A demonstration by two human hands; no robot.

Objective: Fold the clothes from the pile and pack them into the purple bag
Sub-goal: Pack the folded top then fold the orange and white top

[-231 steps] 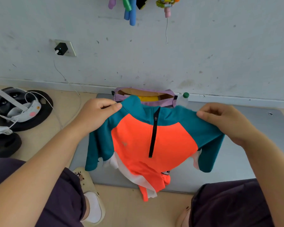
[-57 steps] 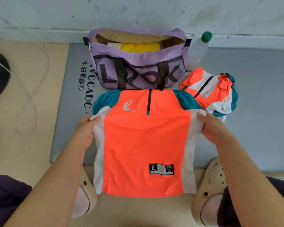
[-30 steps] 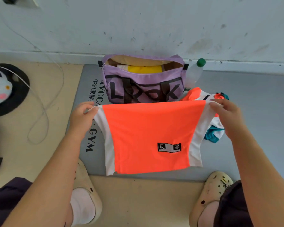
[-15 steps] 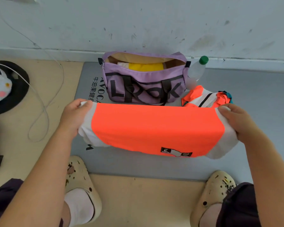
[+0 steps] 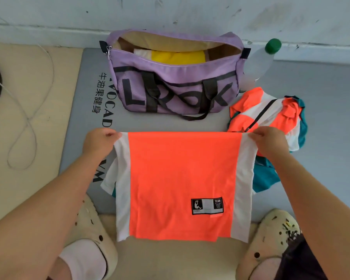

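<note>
The person holds an orange shirt (image 5: pixel 182 182) up by its top edge. The left hand (image 5: pixel 98 141) has a tight grip on the top left corner, with fingers curled round the white side strip. The right hand (image 5: pixel 268 143) has the same kind of grip on the top right corner. The shirt hangs down flat between the two hands. It is orange in the middle and white down both sides. A small black and white patch (image 5: pixel 207 206) sits low on its right side. The bottom of the shirt hangs past the near edge of the grey mat (image 5: pixel 321 110), between two cream shoes (image 5: pixel 90 229).

The purple bag (image 5: pixel 174 81) stands at the far edge of the mat, next to the wall. Its top is open. Something yellow (image 5: pixel 178 57) and something white lie inside it. Black letters and black straps run across its front.

Just to the right of the bag lies a pile of clothes (image 5: pixel 271 116) in orange, white and teal. It is crumpled, and part of it is hidden behind the right hand and the held shirt.

A clear bottle (image 5: pixel 260 61) with a green cap leans by the right end of the bag. A thin white cord (image 5: pixel 31 118) loops on the tan floor left of the mat.
</note>
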